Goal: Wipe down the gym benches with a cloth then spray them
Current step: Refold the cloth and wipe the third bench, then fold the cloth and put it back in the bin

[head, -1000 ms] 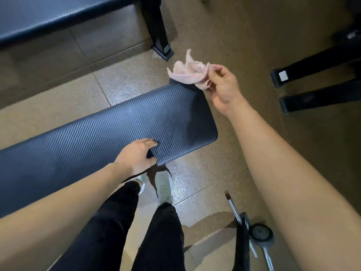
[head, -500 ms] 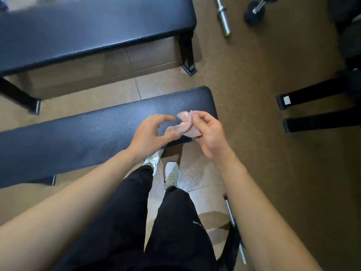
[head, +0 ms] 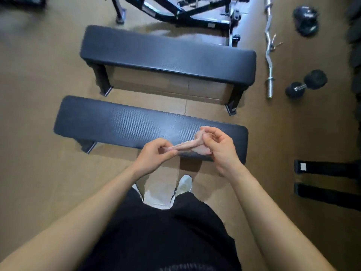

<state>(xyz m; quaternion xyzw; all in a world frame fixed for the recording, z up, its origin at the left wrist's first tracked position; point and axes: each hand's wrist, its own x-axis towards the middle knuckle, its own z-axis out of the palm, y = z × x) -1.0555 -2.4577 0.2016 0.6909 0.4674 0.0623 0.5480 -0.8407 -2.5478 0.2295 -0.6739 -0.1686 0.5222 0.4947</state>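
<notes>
Two flat black gym benches lie across the floor in front of me: the near bench (head: pixel 125 124) and a far bench (head: pixel 168 53) behind it. A small pale pink cloth (head: pixel 190 146) is stretched between both hands above the near bench's right end. My left hand (head: pixel 154 155) pinches the cloth's left end. My right hand (head: pixel 218 147) pinches its bunched right end. No spray bottle is in view.
A curl bar (head: pixel 269 47) and a dumbbell (head: pixel 305 84) lie on the floor to the right, with a round black weight (head: pixel 305 19) farther back. A black machine frame (head: pixel 185 14) stands behind the far bench. Black equipment feet (head: pixel 328 169) jut in at right.
My left hand left the near bench's edge and took hold of the cloth alongside my right hand. The view rose and pulled back, showing both benches whole. The cloth is now pulled out between the hands.
</notes>
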